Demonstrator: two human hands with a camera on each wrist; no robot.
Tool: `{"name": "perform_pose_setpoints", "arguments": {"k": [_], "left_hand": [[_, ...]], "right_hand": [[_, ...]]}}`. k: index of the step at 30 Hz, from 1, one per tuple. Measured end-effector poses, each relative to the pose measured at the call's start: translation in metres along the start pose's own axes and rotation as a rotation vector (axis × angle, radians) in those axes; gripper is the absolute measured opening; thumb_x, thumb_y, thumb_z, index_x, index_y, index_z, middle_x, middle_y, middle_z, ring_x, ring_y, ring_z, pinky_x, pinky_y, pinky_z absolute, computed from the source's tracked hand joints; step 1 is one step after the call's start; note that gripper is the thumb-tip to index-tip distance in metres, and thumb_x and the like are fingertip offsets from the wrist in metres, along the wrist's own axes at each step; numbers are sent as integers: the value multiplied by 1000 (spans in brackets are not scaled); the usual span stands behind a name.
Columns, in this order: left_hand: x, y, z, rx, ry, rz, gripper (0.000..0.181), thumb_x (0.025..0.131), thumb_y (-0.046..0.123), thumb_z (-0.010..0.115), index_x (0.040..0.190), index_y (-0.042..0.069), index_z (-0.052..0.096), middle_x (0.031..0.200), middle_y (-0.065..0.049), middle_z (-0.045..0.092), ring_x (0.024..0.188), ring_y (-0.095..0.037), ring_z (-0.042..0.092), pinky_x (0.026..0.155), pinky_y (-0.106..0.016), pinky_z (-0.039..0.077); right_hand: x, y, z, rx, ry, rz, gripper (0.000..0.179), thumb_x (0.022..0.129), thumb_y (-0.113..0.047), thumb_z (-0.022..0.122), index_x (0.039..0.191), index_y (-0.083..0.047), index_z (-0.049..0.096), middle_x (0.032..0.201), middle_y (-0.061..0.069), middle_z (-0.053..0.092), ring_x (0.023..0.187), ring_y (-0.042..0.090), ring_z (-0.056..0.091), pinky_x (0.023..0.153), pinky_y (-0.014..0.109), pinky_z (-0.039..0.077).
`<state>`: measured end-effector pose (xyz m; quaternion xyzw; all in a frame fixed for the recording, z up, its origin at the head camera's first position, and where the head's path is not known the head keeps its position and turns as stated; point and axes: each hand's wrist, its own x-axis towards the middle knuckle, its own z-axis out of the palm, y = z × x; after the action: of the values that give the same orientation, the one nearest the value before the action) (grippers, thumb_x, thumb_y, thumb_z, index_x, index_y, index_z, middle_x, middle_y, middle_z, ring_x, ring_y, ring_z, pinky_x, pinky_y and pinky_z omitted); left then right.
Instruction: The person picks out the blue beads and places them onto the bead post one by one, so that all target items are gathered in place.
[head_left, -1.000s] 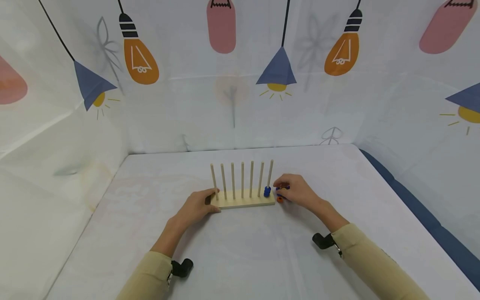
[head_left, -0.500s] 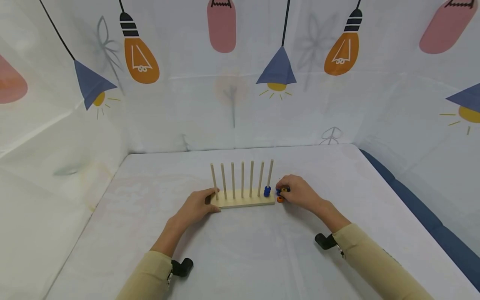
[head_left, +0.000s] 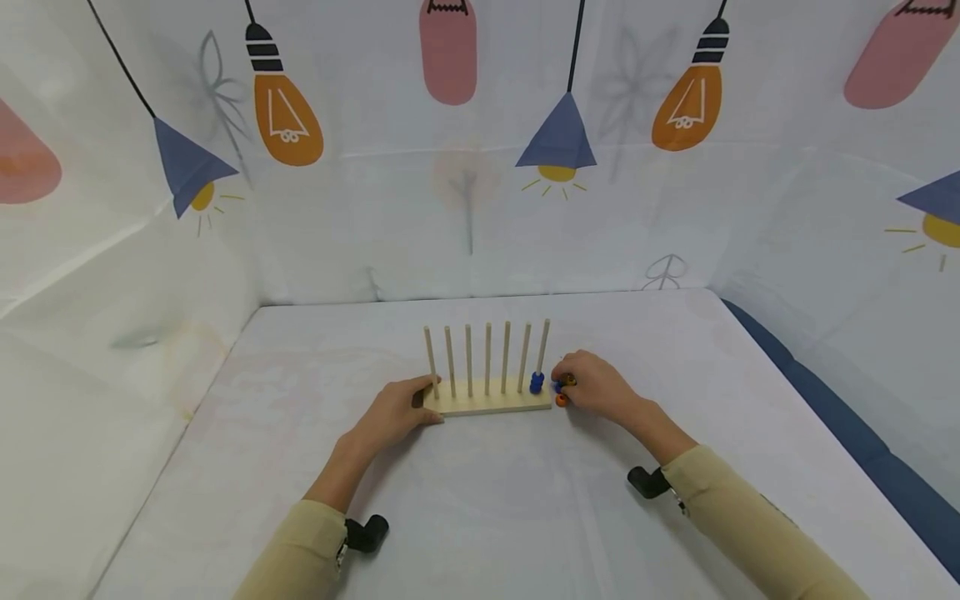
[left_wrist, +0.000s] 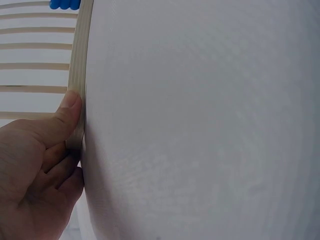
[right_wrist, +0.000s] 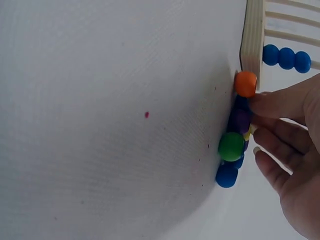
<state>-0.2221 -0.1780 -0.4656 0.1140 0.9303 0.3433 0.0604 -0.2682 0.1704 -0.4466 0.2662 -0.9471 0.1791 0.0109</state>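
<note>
A pale wooden base (head_left: 487, 403) with several upright pegs stands mid-table. My left hand (head_left: 388, 414) grips its left end, thumb along the front edge in the left wrist view. Three blue beads (right_wrist: 286, 58) are stacked on the rightmost peg. Off the right end lies a cluster of loose beads: an orange bead (right_wrist: 245, 84), a purple bead (right_wrist: 242, 121), a green bead (right_wrist: 231, 146) and several blue ones. Over them is my right hand (head_left: 597, 386), its thumb and index fingertips right at a dark blue bead (right_wrist: 242, 103); whether they pinch it I cannot tell.
A white cloth covers the table (head_left: 480, 517). Behind it hangs a white curtain (head_left: 360, 225) printed with lamps and bulbs. Dark blue material (head_left: 832, 408) runs along the right table edge. Each wrist carries a black camera mount (head_left: 648, 482).
My right hand has shifted slightly right and settled over the loose beads, its fingers moving among them. The left hand and the wooden base have stayed in place.
</note>
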Motion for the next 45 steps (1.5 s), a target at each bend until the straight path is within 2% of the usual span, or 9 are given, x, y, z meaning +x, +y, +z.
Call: {"name": "perform_pose_setpoints", "arguments": {"k": [7, 13, 18, 26, 38, 45], "left_hand": [[1, 0, 0, 1, 2, 8, 68, 85, 28, 79, 144, 10, 53, 147, -13, 54, 142, -32, 44, 117, -50, 37], [2, 0, 0, -7, -2, 9, 69, 84, 29, 80, 144, 11, 53, 147, -12, 54, 142, -31, 44, 117, -49, 36], [1, 0, 1, -15, -5, 1, 69, 84, 30, 80, 145, 12, 53, 147, -12, 54, 142, -30, 44, 117, -49, 37], [0, 0, 3, -11, 0, -3, 69, 83, 30, 81, 145, 13, 53, 147, -10, 55, 142, -30, 45, 117, -49, 37], [0, -2, 3, -11, 6, 4, 69, 83, 30, 80, 144, 12, 53, 146, -10, 56, 142, -30, 45, 117, -48, 37], [-1, -1, 2, -10, 12, 4, 69, 83, 30, 81, 144, 12, 54, 146, -11, 56, 142, -30, 45, 117, -48, 37]], "right_hand": [[3, 1, 0, -23, -39, -4, 24, 77, 4, 72, 97, -8, 78, 88, -2, 69, 85, 14, 57, 78, 34, 53], [4, -2, -4, -67, -65, -48, 23, 77, 3, 73, 96, -8, 80, 88, 0, 70, 82, 14, 55, 74, 31, 51], [4, -1, -3, -78, -67, -71, 21, 78, 1, 73, 97, -8, 80, 90, 0, 70, 83, 14, 56, 75, 31, 51], [2, -4, -4, -33, -45, -68, 22, 80, 1, 72, 99, -7, 79, 92, 1, 71, 87, 15, 59, 75, 31, 52], [1, -4, -8, -17, -29, -72, 18, 87, -6, 74, 104, -8, 75, 98, 2, 69, 95, 18, 59, 81, 36, 52], [2, -4, -12, -28, -20, -102, 19, 87, -4, 73, 106, -8, 74, 97, 2, 71, 90, 15, 59, 79, 34, 53]]}}
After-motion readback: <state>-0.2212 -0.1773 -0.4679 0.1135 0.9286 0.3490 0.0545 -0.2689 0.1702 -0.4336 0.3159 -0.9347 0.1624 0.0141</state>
